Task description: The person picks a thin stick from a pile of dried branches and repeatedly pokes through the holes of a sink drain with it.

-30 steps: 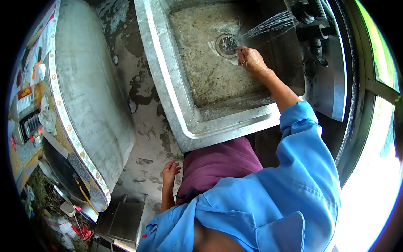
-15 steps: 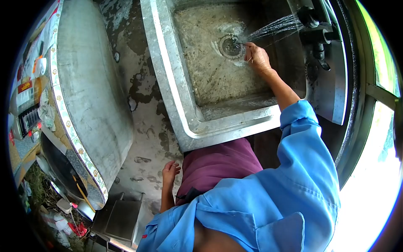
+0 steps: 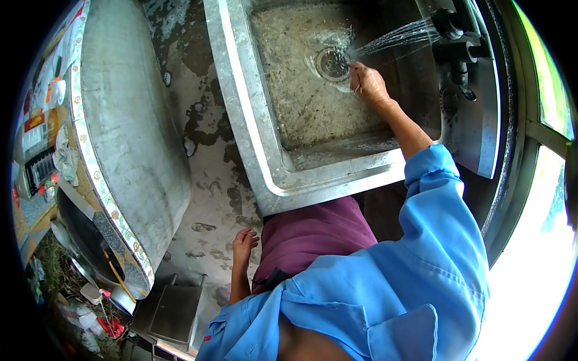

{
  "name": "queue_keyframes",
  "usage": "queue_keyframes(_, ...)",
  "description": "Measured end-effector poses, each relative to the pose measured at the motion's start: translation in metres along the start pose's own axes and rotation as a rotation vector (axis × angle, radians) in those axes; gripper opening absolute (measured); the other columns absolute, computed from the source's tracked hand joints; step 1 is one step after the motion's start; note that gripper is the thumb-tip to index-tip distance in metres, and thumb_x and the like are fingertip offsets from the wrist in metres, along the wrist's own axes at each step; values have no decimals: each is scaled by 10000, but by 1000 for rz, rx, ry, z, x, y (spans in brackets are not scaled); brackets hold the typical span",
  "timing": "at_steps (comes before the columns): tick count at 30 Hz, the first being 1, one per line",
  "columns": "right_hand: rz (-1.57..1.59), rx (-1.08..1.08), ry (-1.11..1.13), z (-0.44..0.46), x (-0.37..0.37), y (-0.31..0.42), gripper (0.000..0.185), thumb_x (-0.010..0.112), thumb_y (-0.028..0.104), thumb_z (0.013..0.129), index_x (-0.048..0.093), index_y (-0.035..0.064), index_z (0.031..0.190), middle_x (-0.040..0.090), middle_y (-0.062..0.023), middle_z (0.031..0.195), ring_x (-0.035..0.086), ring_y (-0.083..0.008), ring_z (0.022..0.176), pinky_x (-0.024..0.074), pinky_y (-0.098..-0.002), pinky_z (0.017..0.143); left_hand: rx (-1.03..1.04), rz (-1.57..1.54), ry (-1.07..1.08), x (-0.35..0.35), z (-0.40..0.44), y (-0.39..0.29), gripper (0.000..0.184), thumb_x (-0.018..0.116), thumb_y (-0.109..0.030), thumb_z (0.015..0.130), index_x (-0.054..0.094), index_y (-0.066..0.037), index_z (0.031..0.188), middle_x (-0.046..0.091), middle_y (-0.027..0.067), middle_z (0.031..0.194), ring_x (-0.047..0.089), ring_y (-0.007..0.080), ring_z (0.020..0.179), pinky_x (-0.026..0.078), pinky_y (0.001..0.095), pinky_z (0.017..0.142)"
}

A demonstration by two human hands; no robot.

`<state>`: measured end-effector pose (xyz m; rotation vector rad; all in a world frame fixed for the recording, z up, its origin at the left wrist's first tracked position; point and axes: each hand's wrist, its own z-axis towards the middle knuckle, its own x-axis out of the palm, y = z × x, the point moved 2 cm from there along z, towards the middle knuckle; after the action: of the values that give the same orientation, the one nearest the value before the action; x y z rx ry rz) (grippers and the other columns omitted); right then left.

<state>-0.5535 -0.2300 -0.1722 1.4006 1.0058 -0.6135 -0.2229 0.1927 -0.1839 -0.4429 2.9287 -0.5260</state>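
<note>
Inside the metal sink (image 3: 259, 162), my right hand (image 3: 369, 83) is closed just right of the drain (image 3: 333, 64), its fingertips pinched together; what they hold, if anything, is too small to make out. Water (image 3: 397, 40) sprays from the faucet (image 3: 448, 24) toward the drain, passing just above my fingers. My left hand (image 3: 245, 242) hangs beside my purple trousers (image 3: 316, 231), away from the sink, with loosely curled fingers apart and nothing visible in them.
A rounded concrete stove side (image 3: 132, 132) with a tiled edge stands at the left. On it are a black wok (image 3: 84, 231), a cloth (image 3: 65, 159) and a black rack. A metal box (image 3: 174, 313) is at the lower left. The floor (image 3: 208, 174) has wet patches.
The view has shifted, so the sink and drain appear slightly farther right. My right hand stays closed near the drain. The water still runs, and my left hand has hardly moved.
</note>
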Motion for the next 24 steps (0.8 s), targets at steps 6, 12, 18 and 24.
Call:
queue_keyframes(6,-29,-184,185,-15,-4,4,180,425,150,777,547,70,884,551,-188,710,527,-356,692,418,-422,621,-2,-10,-4,-4,0,3,291,432,-138,806,428,-11,1067,535,118,936,555,188,782,453,266,647)
queue_keyframes(12,73,-13,41,-8,-6,-14,207,427,160,778,537,51,915,551,-176,660,534,-336,678,424,-396,605,-4,-5,-4,-6,-1,3,284,435,-139,808,435,-18,1065,537,118,935,554,183,770,450,263,639)
queue_keyframes(18,87,20,37,-9,-20,8,201,415,173,782,553,38,836,555,-165,651,541,-326,677,421,-401,612,-7,7,8,-7,2,1,272,429,-134,812,438,-23,1061,538,112,928,554,181,770,450,261,638)
queue_keyframes(24,-268,-171,198,-2,-1,-24,153,430,139,722,538,34,742,554,-163,686,534,-339,707,424,-417,633,7,17,-12,-11,3,-2,260,424,-130,814,442,-23,1049,539,105,916,554,181,769,451,260,631)
